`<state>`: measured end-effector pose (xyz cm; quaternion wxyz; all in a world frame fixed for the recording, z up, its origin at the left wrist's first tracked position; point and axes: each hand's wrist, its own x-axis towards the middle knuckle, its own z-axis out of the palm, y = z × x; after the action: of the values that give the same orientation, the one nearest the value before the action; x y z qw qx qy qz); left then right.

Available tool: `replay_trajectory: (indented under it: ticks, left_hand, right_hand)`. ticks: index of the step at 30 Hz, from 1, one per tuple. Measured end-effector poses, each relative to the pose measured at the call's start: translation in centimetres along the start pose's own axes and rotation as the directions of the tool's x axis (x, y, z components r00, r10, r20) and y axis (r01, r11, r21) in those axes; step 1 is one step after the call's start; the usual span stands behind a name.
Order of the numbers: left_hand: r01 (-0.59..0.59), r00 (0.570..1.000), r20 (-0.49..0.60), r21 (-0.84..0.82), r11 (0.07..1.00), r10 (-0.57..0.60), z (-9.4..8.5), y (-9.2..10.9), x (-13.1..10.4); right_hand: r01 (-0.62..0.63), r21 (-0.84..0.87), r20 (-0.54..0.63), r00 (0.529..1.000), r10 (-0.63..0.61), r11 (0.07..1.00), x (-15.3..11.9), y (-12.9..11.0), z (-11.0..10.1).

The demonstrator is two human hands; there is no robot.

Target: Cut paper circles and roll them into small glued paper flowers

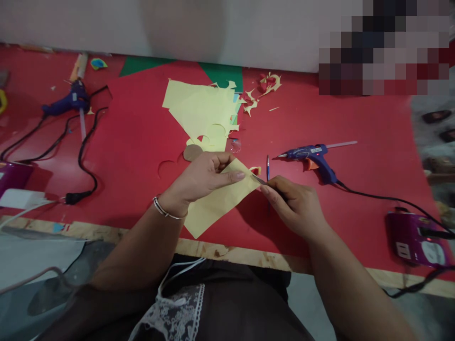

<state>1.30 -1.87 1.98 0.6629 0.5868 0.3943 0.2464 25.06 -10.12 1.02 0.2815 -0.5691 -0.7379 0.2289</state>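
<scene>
My left hand [209, 177] pinches a pale yellow sheet [216, 208] near its upper edge, thumb on top. My right hand [295, 201] is closed around a pair of scissors [259, 179]; only their dark blades show, at the right corner of the sheet, and the handles are hidden in my fingers. A small curled yellow strip [256, 169] stands just beyond the blades. Behind my left hand lies a grey-brown rounded piece [193, 152]. A blue pen [268, 166] lies just past my right hand.
A blue glue gun [313, 158] lies to the right, its cord near a purple box [419, 239]. Another glue gun [69, 100] and a white adapter [23, 199] are at left. Cut yellow sheets [199, 106] and scraps [250, 102] lie behind on the red tabletop [366, 189].
</scene>
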Motion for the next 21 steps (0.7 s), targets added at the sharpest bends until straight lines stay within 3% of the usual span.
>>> replay_trajectory:
  ticks: [21]
  left_hand:
    - [0.006,1.000,-0.011,-0.037,0.999,-0.007,0.42,-0.24,0.23]
  right_hand:
    - [-0.001,-0.015,-0.016,1.000,0.001,1.000,0.11,0.05,0.10]
